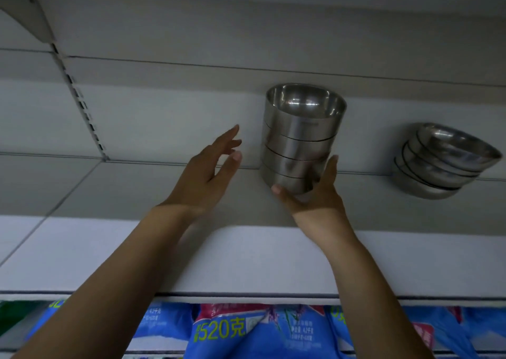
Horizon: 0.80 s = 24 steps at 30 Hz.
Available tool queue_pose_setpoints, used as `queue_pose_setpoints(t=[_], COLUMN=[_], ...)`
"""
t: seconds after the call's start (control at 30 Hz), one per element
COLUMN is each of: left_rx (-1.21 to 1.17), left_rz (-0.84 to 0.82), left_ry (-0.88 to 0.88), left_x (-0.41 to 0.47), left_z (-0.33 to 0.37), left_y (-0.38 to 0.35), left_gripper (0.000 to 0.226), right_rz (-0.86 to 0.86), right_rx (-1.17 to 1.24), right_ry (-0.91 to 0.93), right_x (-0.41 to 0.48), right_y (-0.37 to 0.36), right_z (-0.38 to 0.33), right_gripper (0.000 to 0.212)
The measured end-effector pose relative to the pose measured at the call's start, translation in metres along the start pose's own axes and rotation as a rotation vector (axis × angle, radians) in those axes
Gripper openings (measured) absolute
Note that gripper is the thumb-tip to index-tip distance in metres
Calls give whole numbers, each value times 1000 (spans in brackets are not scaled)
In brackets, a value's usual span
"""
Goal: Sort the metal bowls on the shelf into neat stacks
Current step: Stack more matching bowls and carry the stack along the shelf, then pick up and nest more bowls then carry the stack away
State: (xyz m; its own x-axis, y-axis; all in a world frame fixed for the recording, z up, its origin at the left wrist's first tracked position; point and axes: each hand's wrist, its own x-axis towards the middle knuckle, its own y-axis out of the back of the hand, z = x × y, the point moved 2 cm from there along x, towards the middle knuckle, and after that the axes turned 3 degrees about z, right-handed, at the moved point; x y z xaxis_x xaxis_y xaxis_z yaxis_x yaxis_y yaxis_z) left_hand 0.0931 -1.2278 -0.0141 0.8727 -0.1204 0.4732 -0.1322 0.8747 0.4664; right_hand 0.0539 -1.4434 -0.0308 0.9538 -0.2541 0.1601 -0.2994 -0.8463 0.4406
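A tall stack of straight-sided metal bowls (299, 139) stands on the white shelf (137, 189), near its back wall. My right hand (312, 197) cups the stack's bottom bowl from the front, thumb on the left, fingers up the right side. My left hand (210, 169) hovers just left of the stack with straight fingers, touching nothing. A second stack of wider, rounded metal bowls (440, 164) sits further right, leaning a little, with several bowls nested.
The shelf's front lip (246, 294) runs across below my forearms. Blue and pink packaged bags (246, 331) hang or lie on the level beneath. A slotted upright rail (82, 104) runs along the back wall at the left.
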Motion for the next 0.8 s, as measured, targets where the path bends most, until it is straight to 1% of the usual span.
queue_pose_setpoints(t=[0.07,0.13,0.23,0.33,0.47,0.53,0.63,0.73,0.8], left_rx=[35,49,113,270,444,474,456,518,565], left_rz=[13,59,119,213,290,336,404,431,437], left_ry=[29,50,68,82,141,170,230,296,350], left_x=[-9,-28,-71,-116,-172,-200,-243,-284,-308], left_z=[1,-4,-24,-42,-58,-63,-70,-80,-89], left_y=[19,46,97,162,253,296,351,404,437], left_gripper=[46,46,47,49,53,50,50,56,56], right_rz=[36,47,13,-58,-185,-221,-262,-287,-319], right_rx=[-43,-101,-253,-259,-223,-232,-216,-183,-145], right_ry=[5,-21,-56,-22,126,226,331,421,462], right_x=[-14,-31,-62,-96,-139,-161,-194,-229,-252], right_y=[-10,-24,-53,-101,-177,-215,-264,-310,-338], right_z=[-4,-14,-39,-73,-130,-157,-193,-221,-236], right_gripper=[120,115,114,111,92,85,75,60,54])
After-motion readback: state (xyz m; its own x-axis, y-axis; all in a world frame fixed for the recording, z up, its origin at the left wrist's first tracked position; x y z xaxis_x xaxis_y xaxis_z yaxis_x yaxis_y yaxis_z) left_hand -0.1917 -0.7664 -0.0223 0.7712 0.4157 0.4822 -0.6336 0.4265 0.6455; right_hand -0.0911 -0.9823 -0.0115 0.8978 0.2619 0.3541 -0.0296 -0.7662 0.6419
